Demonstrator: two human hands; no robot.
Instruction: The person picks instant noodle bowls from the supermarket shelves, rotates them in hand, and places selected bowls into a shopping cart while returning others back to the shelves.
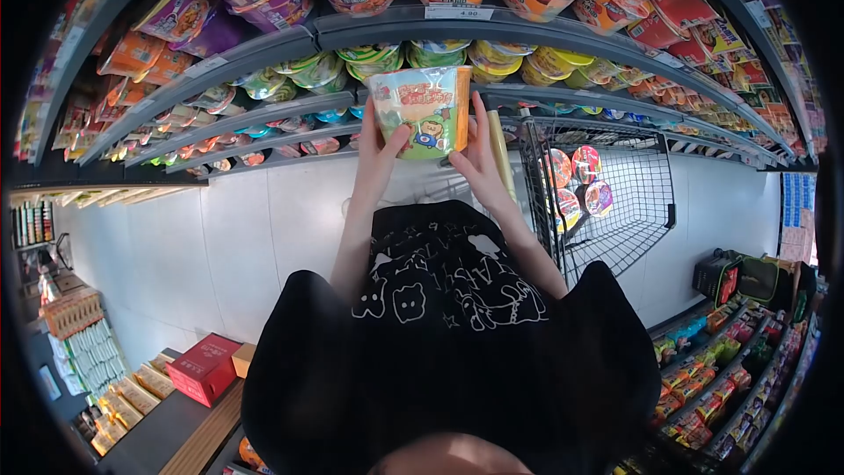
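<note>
Two bare hands hold a glossy tub-shaped package (422,114), pale blue and green with an orange side and a cartoon bear, before stocked shelves.
The grip is clamped on the package from both sides: the left hand (380,149) lays its thumb over the printed front, while the right hand (477,157) has its thumb at the lower corner. If either side loosens, the smooth-looking surface could slip and the package fall to the pale grey floor (290,202); too hard a squeeze might dent it. Just beyond, a push forward could knock the green-lidded round cups (372,60) on the shelf. Near the right forearm, a black wire-mesh cart (646,178) holds four round, brightly printed cups (599,199); a wide elbow swing could bump its rim.
</note>
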